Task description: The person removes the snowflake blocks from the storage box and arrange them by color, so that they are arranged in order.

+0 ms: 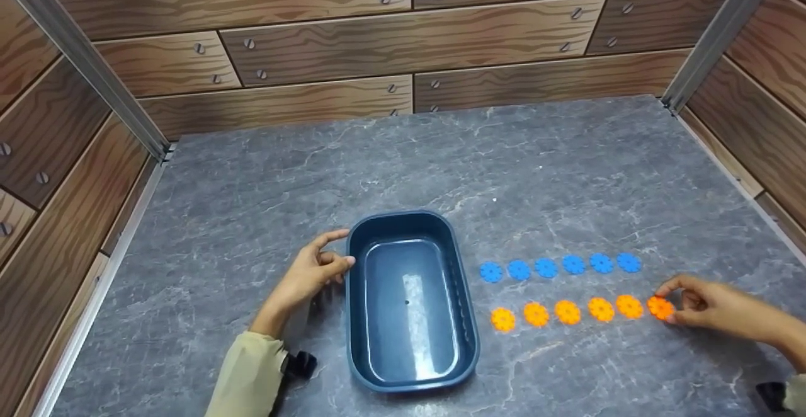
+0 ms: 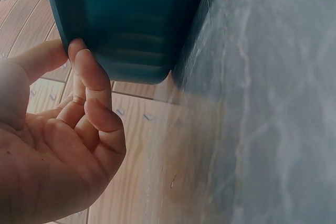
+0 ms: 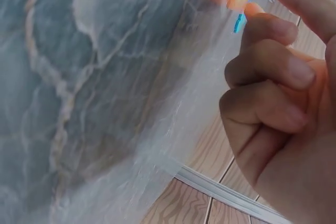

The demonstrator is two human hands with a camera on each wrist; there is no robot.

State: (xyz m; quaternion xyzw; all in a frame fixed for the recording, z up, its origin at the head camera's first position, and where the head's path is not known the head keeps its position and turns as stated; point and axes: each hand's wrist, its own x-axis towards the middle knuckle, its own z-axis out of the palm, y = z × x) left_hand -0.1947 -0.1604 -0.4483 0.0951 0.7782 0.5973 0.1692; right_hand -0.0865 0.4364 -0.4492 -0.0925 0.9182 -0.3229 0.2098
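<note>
A dark blue plastic tub (image 1: pixel 412 373) stands on the grey marbled tabletop, its inside bare. At its left rim my left hand (image 1: pixel 315 269) pinches the edge between thumb and fingers, the other fingers loosely bent; the left wrist view shows this hand (image 2: pixel 79 129) against the tub's outer wall (image 2: pixel 131 30). To the far right, my right hand (image 1: pixel 708 303) pinches an orange notched disc (image 1: pixel 660 308) by its edge, at the right end of an orange row. In the right wrist view the fingers of this hand (image 3: pixel 283 82) partly hide the orange pieces.
Several more orange notched discs (image 1: pixel 567 312) lie in a row right of the tub. Behind them runs a row of several blue notched discs (image 1: pixel 573 264). Wood-patterned panels (image 1: pixel 403 39) with metal corner posts (image 1: pixel 724 33) enclose the tabletop at the back and sides.
</note>
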